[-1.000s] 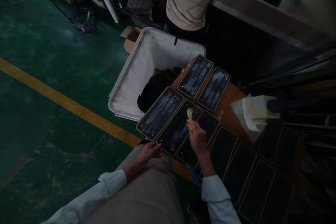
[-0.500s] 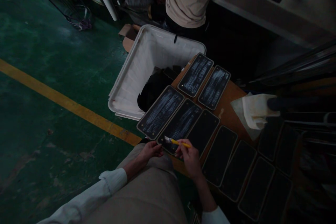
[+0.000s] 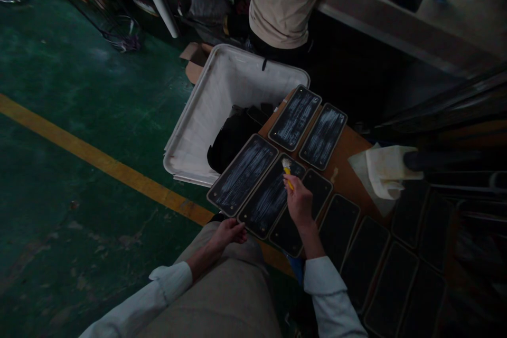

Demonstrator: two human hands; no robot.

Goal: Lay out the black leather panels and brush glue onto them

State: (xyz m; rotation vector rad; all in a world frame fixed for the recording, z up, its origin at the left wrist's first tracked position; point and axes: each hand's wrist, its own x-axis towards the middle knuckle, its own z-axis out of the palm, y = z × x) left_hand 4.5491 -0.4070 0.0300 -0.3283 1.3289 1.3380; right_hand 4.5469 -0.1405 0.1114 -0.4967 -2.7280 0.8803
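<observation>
My right hand (image 3: 300,203) grips a small paintbrush (image 3: 288,171) with a yellow handle. Its pale bristles are at the upper end of a dark rectangular panel (image 3: 267,203) streaked with white. At that panel's near left corner, the closed fingers of my left hand (image 3: 231,233) pinch the edge. Left of it lies another streaked panel (image 3: 242,175), and two more streaked panels (image 3: 295,118) are farther off. A plain dark panel (image 3: 320,186) is partly hidden behind my right hand and forearm.
Several plain dark panels (image 3: 366,259) continue to the right on the brown board (image 3: 356,142). A white container (image 3: 390,169) stands on a pale sheet there. Beyond the board's left side is a white bin (image 3: 190,121) with dark pieces inside. A person in a beige shirt (image 3: 281,0) is ahead.
My right hand has carried the brush from the panel's near end up to its far end, and more white streaks show near the close end. The left hand stays at the corner.
</observation>
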